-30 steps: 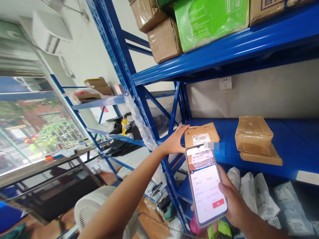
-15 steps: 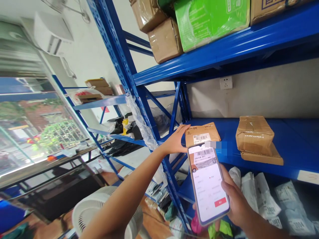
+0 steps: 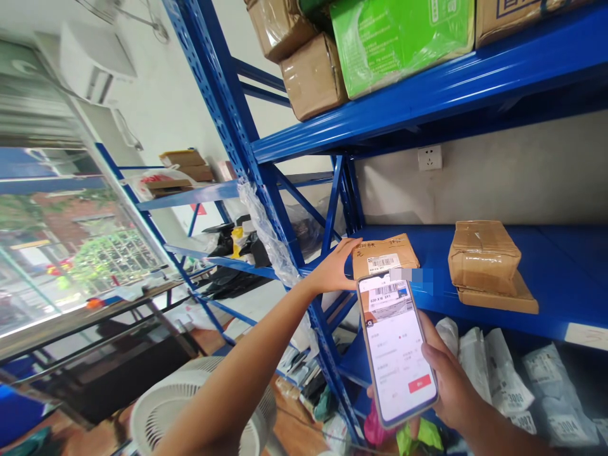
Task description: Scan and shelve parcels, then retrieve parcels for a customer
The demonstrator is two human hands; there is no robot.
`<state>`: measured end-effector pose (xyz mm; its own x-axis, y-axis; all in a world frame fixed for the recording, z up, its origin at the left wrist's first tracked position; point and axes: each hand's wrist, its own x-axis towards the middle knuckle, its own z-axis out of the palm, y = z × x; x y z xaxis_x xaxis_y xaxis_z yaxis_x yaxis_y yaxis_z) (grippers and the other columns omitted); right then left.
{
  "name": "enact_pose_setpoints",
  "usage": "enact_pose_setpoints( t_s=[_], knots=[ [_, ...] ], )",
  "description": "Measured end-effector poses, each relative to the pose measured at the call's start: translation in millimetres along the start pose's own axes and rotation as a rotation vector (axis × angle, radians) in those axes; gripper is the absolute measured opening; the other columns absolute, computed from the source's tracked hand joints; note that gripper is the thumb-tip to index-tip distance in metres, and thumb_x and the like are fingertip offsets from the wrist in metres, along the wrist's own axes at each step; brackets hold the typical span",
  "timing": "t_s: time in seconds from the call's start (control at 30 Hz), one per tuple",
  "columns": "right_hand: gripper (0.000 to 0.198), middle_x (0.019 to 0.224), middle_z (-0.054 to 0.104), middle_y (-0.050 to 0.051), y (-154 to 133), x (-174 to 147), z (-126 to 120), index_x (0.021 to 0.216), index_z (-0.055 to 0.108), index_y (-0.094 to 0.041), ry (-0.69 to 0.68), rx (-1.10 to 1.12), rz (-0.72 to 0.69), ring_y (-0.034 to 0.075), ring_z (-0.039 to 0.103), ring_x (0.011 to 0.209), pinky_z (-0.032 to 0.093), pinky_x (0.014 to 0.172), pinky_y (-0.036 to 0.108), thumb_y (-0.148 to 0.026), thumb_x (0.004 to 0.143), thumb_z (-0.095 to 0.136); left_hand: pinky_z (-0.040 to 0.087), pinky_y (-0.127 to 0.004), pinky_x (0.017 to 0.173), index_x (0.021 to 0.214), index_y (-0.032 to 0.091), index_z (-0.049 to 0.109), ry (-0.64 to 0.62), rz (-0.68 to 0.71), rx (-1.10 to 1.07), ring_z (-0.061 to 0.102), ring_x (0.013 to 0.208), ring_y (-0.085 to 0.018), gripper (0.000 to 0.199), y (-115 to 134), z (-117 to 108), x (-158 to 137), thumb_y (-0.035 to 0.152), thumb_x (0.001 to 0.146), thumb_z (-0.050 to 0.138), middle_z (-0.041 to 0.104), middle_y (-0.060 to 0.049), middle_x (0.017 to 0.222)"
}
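Observation:
My left hand [image 3: 335, 269] reaches to the blue shelf and grips the left end of a flat cardboard box [image 3: 392, 248], thumb at the near side and fingers at the far side. Handwriting and a white barcode label [image 3: 384, 262] show on the box's top. Nearer to me, my right hand [image 3: 446, 373] holds a smartphone [image 3: 396, 354] upright, fingers wrapped around its back and right edge. On the screen are a camera picture of the label and a red button. The phone's top overlaps the lower part of the box from this view.
Two stacked cardboard boxes [image 3: 484, 253] rest further right on the blue shelf [image 3: 560, 253]. A green box [image 3: 403, 41] and brown cartons are overhead. Bagged parcels [image 3: 508, 373] stand below. A blue rack post [image 3: 280, 215] and a white fan [image 3: 190, 405] are to the left.
Both hands keep nearly the same place on the box and phone. The picture on the phone screen has shifted slightly, and the whole view has moved a little.

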<state>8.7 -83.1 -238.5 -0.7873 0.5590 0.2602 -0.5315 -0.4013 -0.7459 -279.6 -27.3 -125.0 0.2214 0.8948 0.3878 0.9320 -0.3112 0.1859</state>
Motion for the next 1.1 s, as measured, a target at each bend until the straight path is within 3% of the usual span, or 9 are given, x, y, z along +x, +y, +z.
enact_pose_setpoints(
  t_s=[0.23, 0.33, 0.5, 0.6, 0.9, 1.0, 1.1],
  knots=[
    [0.093, 0.117, 0.072, 0.016, -5.8, -2.4, 1.8, 0.155, 0.018, -0.029, -0.041, -0.003, -0.027, 0.034, 0.077, 0.086, 0.052, 0.042, 0.024, -0.058, 0.084, 0.070, 0.030, -0.048, 0.121, 0.151, 0.017, 0.033, 0.037, 0.001, 0.005, 0.043, 0.138, -0.035, 0.109, -5.1, 4.5, 0.6, 0.058, 0.061, 0.078, 0.042, -0.017, 0.145],
    [0.089, 0.114, 0.074, 0.013, -11.1, -4.6, 1.9, 0.152, 0.025, -0.029, -0.069, -0.012, -0.010, 0.032, 0.076, 0.088, 0.053, 0.043, 0.022, -0.045, 0.080, 0.077, 0.029, -0.047, 0.122, 0.152, 0.017, 0.034, 0.050, -0.012, 0.007, 0.042, 0.139, -0.035, 0.106, -5.6, 5.9, -0.7, 0.055, 0.061, 0.077, 0.043, -0.017, 0.146],
    [0.098, 0.109, 0.075, 0.010, -16.0, -8.7, 1.0, 0.152, 0.020, -0.030, -0.102, -0.066, -0.035, 0.029, 0.076, 0.090, 0.054, 0.046, 0.021, -0.026, 0.075, 0.081, 0.030, -0.048, 0.120, 0.150, 0.018, 0.039, 0.024, -0.076, -0.047, 0.043, 0.137, -0.035, 0.103, -6.9, 6.8, -4.3, 0.061, 0.063, 0.075, 0.045, -0.016, 0.146],
    [0.097, 0.101, 0.076, 0.009, -18.3, -10.3, 1.8, 0.153, 0.019, -0.027, -0.101, -0.099, -0.032, 0.027, 0.076, 0.085, 0.056, 0.048, 0.022, -0.026, 0.077, 0.079, 0.032, -0.047, 0.119, 0.147, 0.017, 0.043, -0.002, -0.092, -0.109, 0.046, 0.135, -0.034, 0.096, -7.6, 7.4, -7.5, 0.063, 0.067, 0.070, 0.048, -0.015, 0.143],
    [0.102, 0.101, 0.076, 0.007, -14.7, -21.8, 3.7, 0.154, 0.014, -0.031, 0.014, -0.245, 0.083, 0.024, 0.075, 0.071, 0.055, 0.046, 0.025, -0.016, 0.075, 0.078, 0.035, -0.046, 0.116, 0.145, 0.016, 0.045, -0.006, -0.064, -0.179, 0.050, 0.131, -0.032, 0.089, -12.0, 13.2, -17.9, 0.063, 0.072, 0.065, 0.051, -0.016, 0.138],
    [0.109, 0.111, 0.074, 0.008, -11.4, -29.4, 5.5, 0.155, 0.010, -0.032, 0.007, -0.177, 0.142, 0.027, 0.077, 0.083, 0.062, 0.060, 0.033, -0.014, 0.074, 0.081, 0.037, -0.048, 0.114, 0.145, 0.016, 0.045, 0.001, -0.047, -0.203, 0.051, 0.128, -0.032, 0.088, -18.4, 17.5, -20.3, 0.064, 0.074, 0.066, 0.051, -0.016, 0.136],
    [0.102, 0.121, 0.070, 0.011, -10.2, -33.0, 8.0, 0.151, 0.020, -0.030, -0.102, -0.084, 0.176, 0.031, 0.076, 0.097, 0.061, 0.085, 0.048, -0.021, 0.074, 0.086, 0.039, -0.051, 0.112, 0.145, 0.017, 0.046, 0.015, -0.022, -0.214, 0.053, 0.126, -0.033, 0.091, -24.2, 21.5, -21.8, 0.069, 0.074, 0.066, 0.053, -0.016, 0.133]
  ],
)
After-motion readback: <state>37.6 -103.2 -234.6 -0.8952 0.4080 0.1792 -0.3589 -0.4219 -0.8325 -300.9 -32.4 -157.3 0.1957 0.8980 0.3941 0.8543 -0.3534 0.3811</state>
